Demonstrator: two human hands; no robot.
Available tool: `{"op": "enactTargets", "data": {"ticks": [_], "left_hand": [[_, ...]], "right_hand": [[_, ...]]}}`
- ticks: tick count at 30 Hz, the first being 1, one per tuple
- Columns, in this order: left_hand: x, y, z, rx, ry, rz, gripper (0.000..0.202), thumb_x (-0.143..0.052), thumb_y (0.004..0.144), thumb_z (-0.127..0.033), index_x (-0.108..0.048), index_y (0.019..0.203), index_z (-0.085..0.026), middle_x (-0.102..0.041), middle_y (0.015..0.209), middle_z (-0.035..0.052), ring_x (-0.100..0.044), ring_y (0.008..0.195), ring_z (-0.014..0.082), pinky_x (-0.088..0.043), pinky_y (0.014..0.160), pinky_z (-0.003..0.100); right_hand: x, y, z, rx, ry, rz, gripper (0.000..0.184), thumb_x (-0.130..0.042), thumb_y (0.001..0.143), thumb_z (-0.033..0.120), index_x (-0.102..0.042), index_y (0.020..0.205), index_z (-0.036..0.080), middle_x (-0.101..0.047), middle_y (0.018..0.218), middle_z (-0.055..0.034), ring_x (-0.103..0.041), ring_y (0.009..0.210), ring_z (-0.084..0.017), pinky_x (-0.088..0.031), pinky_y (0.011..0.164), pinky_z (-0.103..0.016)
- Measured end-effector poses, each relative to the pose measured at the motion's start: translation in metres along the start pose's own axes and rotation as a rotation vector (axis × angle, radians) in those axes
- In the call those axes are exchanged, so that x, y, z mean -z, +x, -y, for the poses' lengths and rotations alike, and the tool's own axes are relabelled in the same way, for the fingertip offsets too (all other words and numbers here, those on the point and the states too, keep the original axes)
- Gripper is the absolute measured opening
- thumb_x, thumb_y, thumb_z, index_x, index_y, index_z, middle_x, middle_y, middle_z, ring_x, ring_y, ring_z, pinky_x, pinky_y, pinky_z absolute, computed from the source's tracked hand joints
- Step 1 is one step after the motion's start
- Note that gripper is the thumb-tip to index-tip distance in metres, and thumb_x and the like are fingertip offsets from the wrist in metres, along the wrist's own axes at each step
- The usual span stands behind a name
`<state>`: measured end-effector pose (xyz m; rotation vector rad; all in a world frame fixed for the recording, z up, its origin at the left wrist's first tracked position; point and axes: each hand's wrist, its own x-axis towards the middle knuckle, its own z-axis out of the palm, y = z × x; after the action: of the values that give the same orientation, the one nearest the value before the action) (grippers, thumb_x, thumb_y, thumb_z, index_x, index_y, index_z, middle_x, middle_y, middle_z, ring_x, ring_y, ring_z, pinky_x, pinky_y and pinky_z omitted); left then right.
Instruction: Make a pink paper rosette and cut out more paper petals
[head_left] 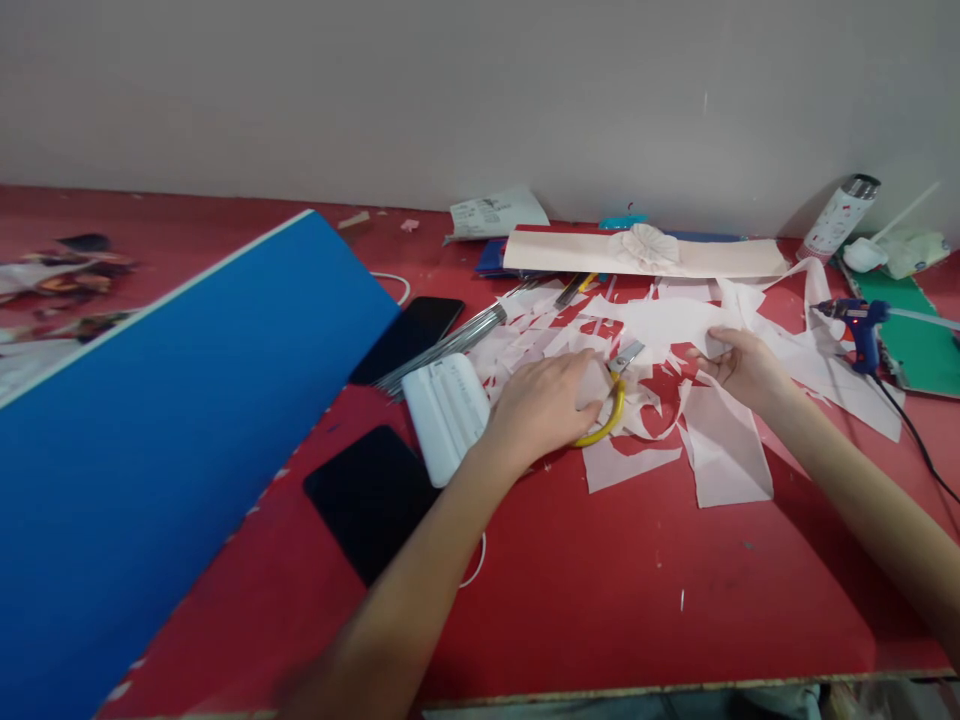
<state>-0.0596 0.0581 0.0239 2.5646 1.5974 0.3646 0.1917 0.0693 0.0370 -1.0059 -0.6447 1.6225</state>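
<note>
Left hand closed on yellow-handled scissors, blades pointing right toward pale pink sheet pinched by right hand.

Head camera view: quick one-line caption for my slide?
Left hand beside yellow-handled scissors, right hand on a pale pink sheet, on a red table.

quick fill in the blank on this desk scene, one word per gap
1. The yellow-handled scissors lie nearest the person's ____ hand.
2. The glue gun at the right of the table has a ____ body.
3. The table beneath the pale pink cut scraps is ____.

Missing words: left, blue, red.
</note>
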Motion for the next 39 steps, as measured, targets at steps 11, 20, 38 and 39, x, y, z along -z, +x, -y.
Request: {"op": "enactTargets", "data": {"ticks": [11, 20, 38, 39], "left_hand": [[0.004, -0.001, -0.005, -0.040, -0.010, 0.026, 0.050, -0.052, 0.076, -0.024, -0.051, 0.126, -0.020, -0.060, 0.127, 0.0104, -0.056, 0.112, 0.0299, -0.043, 0.093, 0.044], [0.002, 0.003, 0.001, -0.097, -0.041, -0.212, 0.028, -0.040, 0.086, -0.014, -0.065, 0.096, -0.019, -0.070, 0.106, 0.0063, -0.063, 0.098, 0.0229, -0.046, 0.086, 0.038], [0.025, -0.005, -0.018, 0.116, -0.797, -0.408, 0.022, -0.045, 0.084, -0.029, -0.044, 0.064, -0.020, -0.041, 0.058, -0.0036, -0.041, 0.055, 0.0116, -0.034, 0.051, 0.024], [0.025, -0.005, -0.019, 0.115, -0.830, -0.395, 0.023, -0.045, 0.083, -0.029, -0.041, 0.062, -0.020, -0.038, 0.058, -0.0040, -0.039, 0.054, 0.0112, -0.032, 0.050, 0.024]], "right_hand": [[0.000, 0.002, 0.010, 0.032, 0.121, -0.139, 0.012, -0.058, 0.071, 0.008, -0.053, 0.065, 0.018, -0.056, 0.049, 0.0042, -0.068, 0.057, -0.012, -0.054, 0.049, -0.015], [0.008, 0.009, 0.015, 0.056, 0.224, -0.267, 0.016, -0.052, 0.072, 0.006, -0.049, 0.064, 0.018, -0.058, 0.051, 0.0033, -0.066, 0.054, -0.010, -0.053, 0.050, -0.014], [0.009, 0.009, 0.009, 0.103, -0.098, -0.088, 0.011, -0.056, 0.076, 0.014, -0.053, 0.066, 0.018, -0.060, 0.060, 0.0030, -0.068, 0.061, -0.013, -0.054, 0.054, -0.019], [0.008, 0.007, 0.008, 0.116, -0.180, -0.037, 0.009, -0.059, 0.076, 0.016, -0.056, 0.068, 0.017, -0.063, 0.063, 0.0019, -0.068, 0.059, -0.012, -0.055, 0.055, -0.020]]}}
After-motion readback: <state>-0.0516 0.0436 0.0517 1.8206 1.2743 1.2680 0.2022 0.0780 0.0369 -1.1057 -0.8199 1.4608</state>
